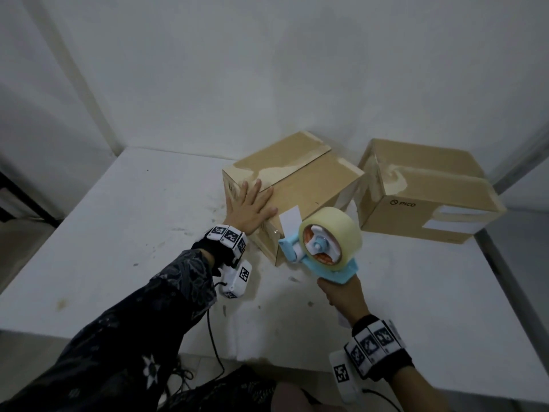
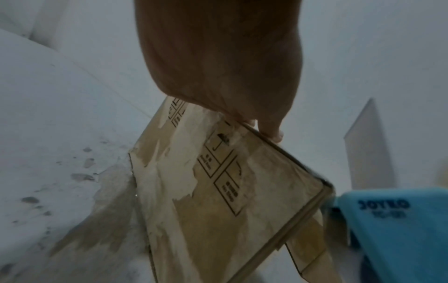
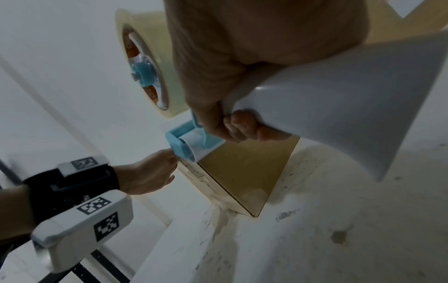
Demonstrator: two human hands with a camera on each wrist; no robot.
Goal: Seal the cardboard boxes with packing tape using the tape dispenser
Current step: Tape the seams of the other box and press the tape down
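Near the far edge of the white table (image 1: 118, 233), about midway along it, sits the box (image 1: 297, 185) I am working on, a brown cardboard carton with its top flaps down and old torn tape marks across the lid. My left hand (image 1: 249, 206) lies flat on its near left top corner, fingers straight and spread, the palm pressing down over the edge; the left wrist view shows the fingertips (image 2: 274, 132) hooked just past the rim above a side printed with handling symbols. My right hand (image 1: 341, 292) is wrapped tight around the white handle of the tape dispenser (image 1: 320, 254), a light blue frame carrying a fat roll of clear tape (image 1: 335, 230). Its blue front end touches the near corner of the box, low on the side facing me, beside a white label (image 1: 289, 218). From the right wrist view the roller end meets the top of that corner.

To the right, close by but apart, a second box (image 1: 430, 191) stands toward the far right corner of the table, printed PICO, with worn tape on its lid. Both wrists wear black bands with white marker blocks. Grey walls rise behind the table.
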